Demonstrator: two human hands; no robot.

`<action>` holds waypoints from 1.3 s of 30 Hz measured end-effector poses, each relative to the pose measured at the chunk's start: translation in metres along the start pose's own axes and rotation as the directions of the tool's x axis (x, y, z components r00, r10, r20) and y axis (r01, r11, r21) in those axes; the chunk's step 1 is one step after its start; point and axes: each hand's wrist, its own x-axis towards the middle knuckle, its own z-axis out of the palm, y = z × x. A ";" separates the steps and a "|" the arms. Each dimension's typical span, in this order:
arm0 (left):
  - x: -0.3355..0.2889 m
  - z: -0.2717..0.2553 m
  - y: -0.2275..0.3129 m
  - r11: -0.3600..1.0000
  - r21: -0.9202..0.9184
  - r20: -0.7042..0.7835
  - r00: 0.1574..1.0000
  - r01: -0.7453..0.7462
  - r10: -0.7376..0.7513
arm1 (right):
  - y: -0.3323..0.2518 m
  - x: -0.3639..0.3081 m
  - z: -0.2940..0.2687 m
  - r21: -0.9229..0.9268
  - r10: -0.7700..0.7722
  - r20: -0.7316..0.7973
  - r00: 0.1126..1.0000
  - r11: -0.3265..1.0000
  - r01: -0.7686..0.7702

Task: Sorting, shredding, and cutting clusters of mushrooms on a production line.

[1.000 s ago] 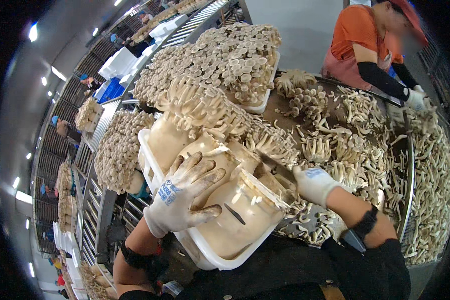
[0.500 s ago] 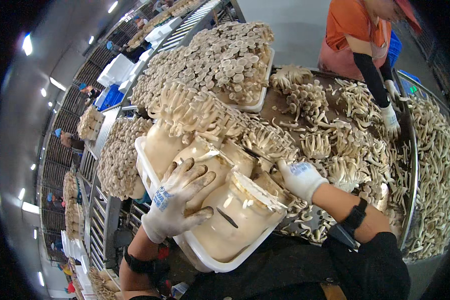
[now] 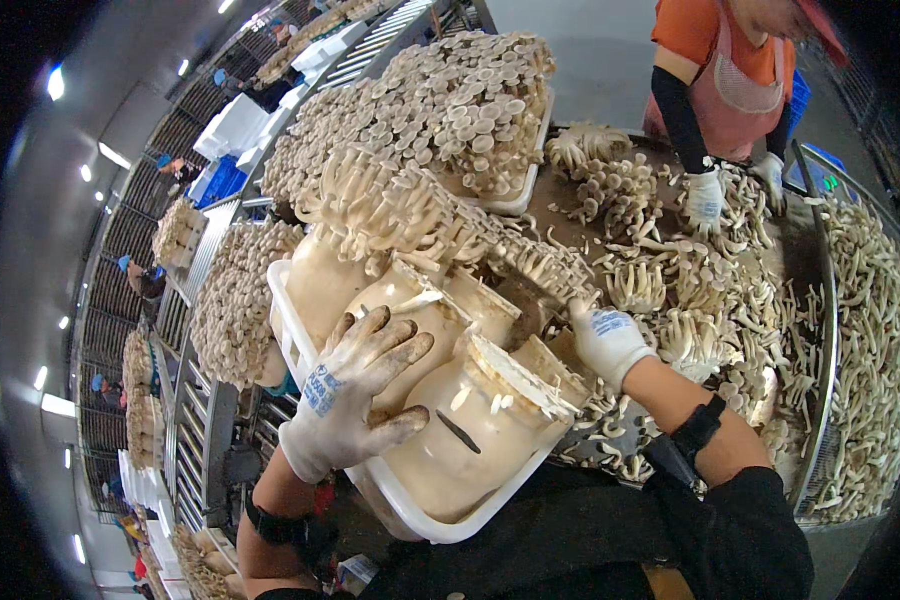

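My left hand point(image 3: 355, 388), in a stained white glove, lies open with spread fingers against a cream plastic bottle point(image 3: 460, 440) in the white crate point(image 3: 475, 525). My right hand point(image 3: 608, 343), also gloved, is closed at the crate's right side, by the cut stems of a mushroom cluster point(image 3: 545, 268); what its fingers hold is hidden. The nearest bottle has a ragged white cut surface point(image 3: 515, 375) at its mouth. Behind it, another bottle point(image 3: 400, 290) stands close to a tall bunch of mushrooms point(image 3: 370, 205) still growing upright.
Cut mushroom clusters point(image 3: 695, 340) cover the dark table on my right, beside a bin of loose mushrooms point(image 3: 860, 370). Another full crate of mushrooms point(image 3: 440, 110) stands ahead. A roller conveyor point(image 3: 195, 425) runs along the left. Across the table, a co-worker's gloved hand point(image 3: 705, 200) handles mushrooms.
My right hand has moved slightly right and up, and the cluster beside it has shifted the same way. My left hand has barely moved. The co-worker's hands have moved left along the table.
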 end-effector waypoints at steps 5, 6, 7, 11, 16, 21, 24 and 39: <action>-0.001 -0.004 -0.002 0.999 -0.003 0.013 0.999 0.044 -0.044 | -0.015 0.011 -0.023 0.060 0.085 0.169 0.982 0.994 -0.096; 0.001 -0.005 -0.001 0.999 0.006 0.036 0.999 0.040 -0.040 | -0.015 0.019 -0.024 0.057 0.079 0.177 0.981 0.994 -0.090; 0.000 -0.006 -0.002 0.999 0.015 0.059 0.998 0.037 -0.038 | -0.015 0.026 -0.025 0.027 0.043 0.197 0.980 0.998 -0.049; -0.001 -0.008 0.002 0.999 0.028 0.025 0.999 0.023 -0.024 | -0.009 0.068 0.011 -0.013 0.049 0.315 0.948 0.999 -0.047; -0.005 -0.002 -0.005 0.999 -0.035 0.006 1.000 0.014 -0.014 | -0.003 0.084 0.036 -0.081 0.173 0.331 0.928 0.985 -0.155; -0.016 0.006 -0.017 0.966 -0.184 -0.213 0.952 0.183 -0.221 | 0.037 0.062 0.012 -0.181 0.094 0.535 0.839 0.984 0.006; -0.003 0.008 -0.029 0.952 -0.253 -0.329 0.910 0.173 -0.253 | 0.143 0.038 0.018 -0.297 -0.073 0.516 0.854 0.919 0.258; 0.015 0.005 -0.153 0.055 -0.721 -0.458 0.415 -0.691 -0.786 | -0.205 0.039 -0.133 -0.067 -0.586 -0.420 0.693 0.782 0.620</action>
